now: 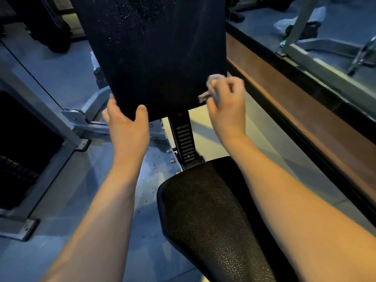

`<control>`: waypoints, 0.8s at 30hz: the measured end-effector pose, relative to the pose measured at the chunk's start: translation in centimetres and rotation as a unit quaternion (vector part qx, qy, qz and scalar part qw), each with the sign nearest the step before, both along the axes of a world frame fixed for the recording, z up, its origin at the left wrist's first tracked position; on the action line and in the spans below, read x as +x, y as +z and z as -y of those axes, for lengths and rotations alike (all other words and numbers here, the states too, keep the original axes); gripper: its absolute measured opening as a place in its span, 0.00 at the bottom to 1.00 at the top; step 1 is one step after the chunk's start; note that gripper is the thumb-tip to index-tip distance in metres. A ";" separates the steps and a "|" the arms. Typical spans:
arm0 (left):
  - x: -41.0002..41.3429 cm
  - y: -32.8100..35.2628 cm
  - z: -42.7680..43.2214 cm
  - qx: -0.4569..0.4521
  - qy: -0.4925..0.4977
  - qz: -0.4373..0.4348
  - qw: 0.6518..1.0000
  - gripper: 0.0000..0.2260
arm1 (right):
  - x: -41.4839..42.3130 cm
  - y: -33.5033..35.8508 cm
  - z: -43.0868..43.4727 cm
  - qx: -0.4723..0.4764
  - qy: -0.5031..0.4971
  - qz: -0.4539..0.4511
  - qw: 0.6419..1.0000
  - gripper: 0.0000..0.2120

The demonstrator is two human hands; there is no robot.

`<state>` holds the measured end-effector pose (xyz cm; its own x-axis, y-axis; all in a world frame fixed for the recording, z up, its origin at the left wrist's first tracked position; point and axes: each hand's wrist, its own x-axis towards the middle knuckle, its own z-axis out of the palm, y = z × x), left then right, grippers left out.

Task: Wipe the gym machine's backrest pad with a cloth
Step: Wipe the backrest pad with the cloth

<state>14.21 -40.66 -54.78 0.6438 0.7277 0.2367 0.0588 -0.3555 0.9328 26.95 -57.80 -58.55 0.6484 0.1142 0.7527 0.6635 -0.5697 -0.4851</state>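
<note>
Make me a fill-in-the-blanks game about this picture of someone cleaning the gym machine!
1. The right hand pinches the cloth at the backrest pad's lower ____ corner.
2. The left hand grips the pad's bottom edge and holds no ____.
3. The seat pad sits ____ the backrest pad.

Missing words: right; cloth; below.

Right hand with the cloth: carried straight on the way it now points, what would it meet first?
Most likely the backrest pad, at its lower right corner: the right hand grips the cloth at that edge. Depth is unclear; they may be touching.
</note>
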 end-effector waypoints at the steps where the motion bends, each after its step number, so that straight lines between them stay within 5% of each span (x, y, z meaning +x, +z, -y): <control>1: 0.0 0.0 -0.1 0.007 0.004 -0.001 1.000 0.25 | 0.3 0.1 0.1 0.056 -0.038 -0.029 0.997 0.09; 3: 0.1 0.0 -0.3 0.019 0.014 -0.002 1.000 0.24 | -0.6 0.0 -1.3 0.090 -0.048 -0.050 0.994 0.08; 8: 0.5 0.2 -1.0 0.034 0.032 0.002 0.999 0.18 | -1.7 -1.1 -1.6 -0.075 0.064 -0.019 0.995 0.11; 11: 0.7 0.2 -1.4 0.040 0.031 0.000 0.999 0.17 | 0.7 1.3 0.5 0.071 -0.048 -0.069 0.994 0.10; 14: 1.0 0.2 -1.5 0.051 0.031 -0.003 0.998 0.17 | 3.1 1.7 1.3 0.144 -0.056 -0.227 0.962 0.10; 18: 1.3 0.0 -1.5 0.057 0.036 -0.001 0.998 0.17 | 3.4 -0.7 0.8 0.270 0.082 -0.443 0.851 0.09; 20: 1.4 -0.1 -1.5 0.057 0.038 -0.003 0.998 0.17 | 4.3 0.3 0.8 0.340 0.111 -0.457 0.815 0.12; 24: 1.4 -0.2 -1.5 0.065 0.028 0.002 0.997 0.16 | 6.6 3.9 0.7 0.338 0.102 -0.392 0.850 0.15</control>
